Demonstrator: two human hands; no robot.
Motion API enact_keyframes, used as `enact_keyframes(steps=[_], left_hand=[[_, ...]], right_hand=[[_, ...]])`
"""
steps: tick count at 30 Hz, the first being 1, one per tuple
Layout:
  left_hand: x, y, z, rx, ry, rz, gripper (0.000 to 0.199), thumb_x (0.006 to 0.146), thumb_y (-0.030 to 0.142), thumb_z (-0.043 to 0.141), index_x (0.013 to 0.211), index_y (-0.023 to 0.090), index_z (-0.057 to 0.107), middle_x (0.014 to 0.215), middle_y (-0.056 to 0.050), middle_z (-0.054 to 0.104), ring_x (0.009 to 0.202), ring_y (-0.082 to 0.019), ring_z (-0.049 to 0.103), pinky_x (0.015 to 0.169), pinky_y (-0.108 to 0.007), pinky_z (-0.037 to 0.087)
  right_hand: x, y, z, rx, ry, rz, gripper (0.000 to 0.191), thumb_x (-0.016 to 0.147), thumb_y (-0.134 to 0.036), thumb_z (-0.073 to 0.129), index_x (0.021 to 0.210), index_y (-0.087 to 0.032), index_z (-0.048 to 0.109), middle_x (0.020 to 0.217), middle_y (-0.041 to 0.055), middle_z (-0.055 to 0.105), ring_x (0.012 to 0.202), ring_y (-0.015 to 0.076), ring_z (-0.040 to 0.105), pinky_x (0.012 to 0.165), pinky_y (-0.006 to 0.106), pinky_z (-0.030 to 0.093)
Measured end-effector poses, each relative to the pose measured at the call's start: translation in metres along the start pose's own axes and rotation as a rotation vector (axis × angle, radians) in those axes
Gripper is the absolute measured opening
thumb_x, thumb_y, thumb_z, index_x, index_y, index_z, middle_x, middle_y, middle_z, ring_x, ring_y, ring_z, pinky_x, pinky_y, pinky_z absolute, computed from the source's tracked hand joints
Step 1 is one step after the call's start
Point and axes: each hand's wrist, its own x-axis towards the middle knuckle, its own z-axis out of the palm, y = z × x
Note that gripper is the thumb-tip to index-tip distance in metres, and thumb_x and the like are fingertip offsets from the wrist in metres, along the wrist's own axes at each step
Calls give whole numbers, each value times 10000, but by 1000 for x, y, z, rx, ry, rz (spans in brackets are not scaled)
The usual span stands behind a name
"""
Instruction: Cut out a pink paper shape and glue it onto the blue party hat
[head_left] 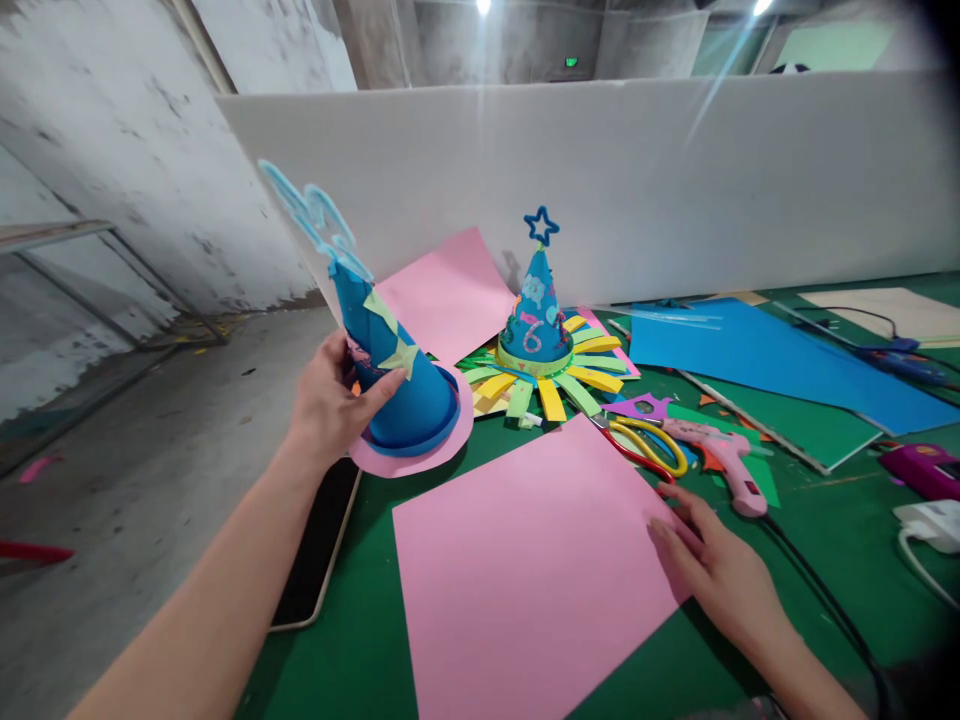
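My left hand [326, 405] grips a blue paper cone hat [412, 400] by its side, tilted to the left. The hat has a pink brim, pale yellow-green stars and a light blue pipe-cleaner shape on top. A pink sheet [525, 570] lies on the green table [352, 660]. At its right edge, my right hand [712, 560] holds the sheet between thumb and fingers. Behind the sheet stands a second blue cone hat [534, 320], with a dark blue star on top and a yellow and green strip brim.
Scissors [649, 445] and a pink glue gun [724, 455] with a black cord lie right of the sheet. A phone [319, 545] is under my left forearm. Blue card [757, 355] lies at the back right. A white partition [675, 190] stands behind.
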Motion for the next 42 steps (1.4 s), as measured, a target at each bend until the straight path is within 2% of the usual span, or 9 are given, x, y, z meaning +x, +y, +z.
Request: enact_keyframes(steps=[8, 19, 23, 27, 29, 33, 35, 38, 42], left_hand=[[2, -26, 26, -58, -63, 72, 427, 640, 350, 602, 1006, 178, 463, 882, -35, 561, 830, -208, 563, 718, -315, 473], [-15, -39, 20, -78, 17, -2, 539, 626, 322, 626, 1107, 214, 410, 1022, -62, 522, 955, -232, 526, 820, -390, 433], [-29, -37, 16, 14, 114, -70, 671, 615, 326, 644, 1200, 199, 343, 1159, -112, 464, 1069, -265, 454, 883, -433, 376], [-72, -19, 20, 247, 324, 9, 643, 641, 311, 626, 1205, 152, 360, 1178, -151, 436, 1117, -300, 391, 914, -474, 319], [-101, -3, 27, 228, 173, 170, 543, 688, 254, 581, 1189, 187, 384, 1163, -123, 470, 1118, -277, 401, 915, -450, 332], [-150, 21, 47, 224, -568, 494, 571, 746, 332, 491, 1261, 180, 295, 1270, -151, 415, 1188, -279, 328, 937, -499, 287], [-161, 22, 56, 282, -805, 620, 645, 739, 473, 450, 1281, 174, 267, 1315, -170, 354, 1202, -334, 285, 903, -583, 262], [-166, 16, 65, 370, -888, 731, 583, 792, 489, 341, 1279, 175, 269, 1325, -155, 345, 1205, -340, 277, 864, -597, 296], [-164, 11, 70, 500, -775, 828, 359, 857, 261, 296, 1199, 198, 389, 1257, -115, 453, 1139, -301, 397, 821, -509, 391]], right_hand=[[2, 3, 3, 21, 13, -72, 400, 794, -454, 378, 1150, -272, 378, 1137, 47, 544, 932, 214, 573, 704, 310, 472], [14, 12, 0, -331, 237, -356, 392, 775, -417, 432, 1078, -171, 472, 1012, 99, 549, 917, 252, 521, 764, 381, 442], [31, -11, -8, -282, 320, -424, 374, 762, -398, 463, 1075, -194, 477, 1031, 95, 543, 964, 267, 490, 776, 392, 422], [86, -63, -15, -90, 316, -565, 485, 748, -388, 485, 1176, -177, 394, 1065, 118, 541, 987, 272, 482, 819, 412, 390], [127, -92, -12, -40, 302, -580, 648, 721, -431, 516, 1263, -178, 268, 1138, 111, 511, 1044, 246, 459, 857, 377, 380], [210, -137, 10, 55, 335, -482, 1043, 542, -573, 609, 1307, -47, 133, 1314, 222, 295, 1193, 338, 270, 946, 467, 270], [239, -148, 24, 105, 344, -407, 1162, 488, -595, 624, 1304, 12, 60, 1327, 275, 222, 1202, 374, 231, 933, 507, 269], [263, -149, 42, 161, 339, -365, 1191, 467, -584, 636, 1309, 5, 33, 1319, 273, 244, 1187, 369, 270, 920, 500, 297], [276, -136, 45, 202, 367, -407, 1149, 469, -528, 667, 1312, -28, 68, 1317, 225, 285, 1177, 314, 313, 947, 420, 300]])
